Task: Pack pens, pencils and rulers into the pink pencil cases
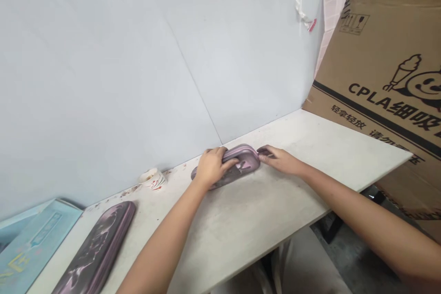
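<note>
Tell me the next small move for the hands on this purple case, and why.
Probably bring the right hand further onto the end of the purple case, so that both hands have it firmly. The left hand already wraps over the case, while the right hand's fingers only reach its end.

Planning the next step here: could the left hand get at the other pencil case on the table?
Probably yes: the left hand is on one pencil case, but the other pencil case lies beside the left forearm, with nothing between them.
</note>
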The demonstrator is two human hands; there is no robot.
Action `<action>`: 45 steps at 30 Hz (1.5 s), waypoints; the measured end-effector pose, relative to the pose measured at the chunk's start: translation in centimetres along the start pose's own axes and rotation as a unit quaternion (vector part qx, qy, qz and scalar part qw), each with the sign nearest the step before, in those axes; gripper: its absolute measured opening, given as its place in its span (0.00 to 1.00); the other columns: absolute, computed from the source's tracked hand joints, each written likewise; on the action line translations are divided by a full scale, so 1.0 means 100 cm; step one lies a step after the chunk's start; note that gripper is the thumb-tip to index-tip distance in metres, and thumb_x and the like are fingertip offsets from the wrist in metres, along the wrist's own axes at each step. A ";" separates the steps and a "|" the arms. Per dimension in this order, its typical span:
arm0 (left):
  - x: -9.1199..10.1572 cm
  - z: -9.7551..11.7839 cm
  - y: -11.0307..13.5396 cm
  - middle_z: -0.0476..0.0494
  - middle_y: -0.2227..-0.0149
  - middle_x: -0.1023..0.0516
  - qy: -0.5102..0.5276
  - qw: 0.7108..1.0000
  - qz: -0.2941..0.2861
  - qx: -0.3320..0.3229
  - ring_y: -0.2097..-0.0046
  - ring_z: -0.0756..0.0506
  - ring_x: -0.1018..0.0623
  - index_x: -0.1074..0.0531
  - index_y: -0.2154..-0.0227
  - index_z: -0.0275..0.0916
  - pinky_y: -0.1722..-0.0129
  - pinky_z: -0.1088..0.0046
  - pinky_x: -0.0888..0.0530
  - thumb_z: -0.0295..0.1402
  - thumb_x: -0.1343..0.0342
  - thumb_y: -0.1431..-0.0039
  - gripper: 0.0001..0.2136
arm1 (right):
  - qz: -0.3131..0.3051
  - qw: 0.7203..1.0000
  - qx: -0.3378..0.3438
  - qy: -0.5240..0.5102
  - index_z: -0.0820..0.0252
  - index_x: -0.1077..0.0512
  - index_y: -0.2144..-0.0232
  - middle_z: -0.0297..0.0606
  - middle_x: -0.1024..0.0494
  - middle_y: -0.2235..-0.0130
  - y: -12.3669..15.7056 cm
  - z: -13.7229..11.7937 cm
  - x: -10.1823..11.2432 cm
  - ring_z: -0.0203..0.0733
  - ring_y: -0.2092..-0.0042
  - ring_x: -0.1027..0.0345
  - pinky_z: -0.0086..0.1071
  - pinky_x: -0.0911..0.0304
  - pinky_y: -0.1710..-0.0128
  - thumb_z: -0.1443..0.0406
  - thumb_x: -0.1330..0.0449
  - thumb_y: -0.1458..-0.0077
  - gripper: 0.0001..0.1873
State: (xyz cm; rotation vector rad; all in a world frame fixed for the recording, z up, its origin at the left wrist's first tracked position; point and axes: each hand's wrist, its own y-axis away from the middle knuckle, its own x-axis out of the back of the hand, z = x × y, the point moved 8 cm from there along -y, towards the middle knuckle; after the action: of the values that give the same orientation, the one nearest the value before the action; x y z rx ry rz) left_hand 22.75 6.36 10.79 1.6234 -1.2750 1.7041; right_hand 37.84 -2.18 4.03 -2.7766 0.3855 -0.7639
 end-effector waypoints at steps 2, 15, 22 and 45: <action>0.006 -0.022 0.007 0.43 0.67 0.24 0.011 0.998 0.010 0.058 0.62 0.42 0.26 0.32 0.63 0.39 0.63 0.69 0.36 0.50 0.60 0.42 0.21 | -0.035 0.999 0.011 -0.003 0.60 0.36 0.51 0.45 0.29 0.50 -0.004 0.001 -0.018 0.43 0.51 0.34 0.37 0.39 0.53 0.53 0.43 0.50 0.26; 0.015 -0.071 0.052 0.43 0.67 0.23 0.021 0.980 0.010 0.199 0.65 0.43 0.25 0.32 0.65 0.41 0.70 0.72 0.38 0.50 0.62 0.41 0.21 | -0.071 0.959 0.068 0.264 0.60 0.27 0.68 0.42 0.23 0.66 -0.028 -0.034 -0.099 0.42 0.62 0.31 0.31 0.44 0.65 0.59 0.54 0.41 0.18; 0.002 -0.028 0.032 0.42 0.66 0.24 -0.033 0.993 -0.010 0.111 0.63 0.42 0.25 0.31 0.67 0.39 0.64 0.69 0.37 0.55 0.63 0.44 0.25 | -0.041 0.856 0.129 0.499 0.62 0.28 0.68 0.44 0.24 0.66 -0.005 -0.013 -0.066 0.44 0.59 0.34 0.34 0.47 0.61 0.70 0.52 0.45 0.12; -0.011 0.075 0.014 0.36 0.63 0.25 0.031 0.996 0.027 0.073 0.60 0.39 0.27 0.30 0.63 0.35 0.61 0.61 0.35 0.47 0.64 0.40 0.23 | -0.140 0.716 0.277 0.625 0.66 0.29 0.69 0.48 0.24 0.67 0.010 -0.105 -0.033 0.46 0.61 0.35 0.34 0.46 0.66 0.73 0.52 0.46 0.11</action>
State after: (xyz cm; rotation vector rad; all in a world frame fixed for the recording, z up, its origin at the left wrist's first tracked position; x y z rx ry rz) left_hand 25.73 -0.38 8.40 1.6156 -1.1987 1.9047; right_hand 29.35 -3.74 10.95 -1.3815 -0.1038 -2.2949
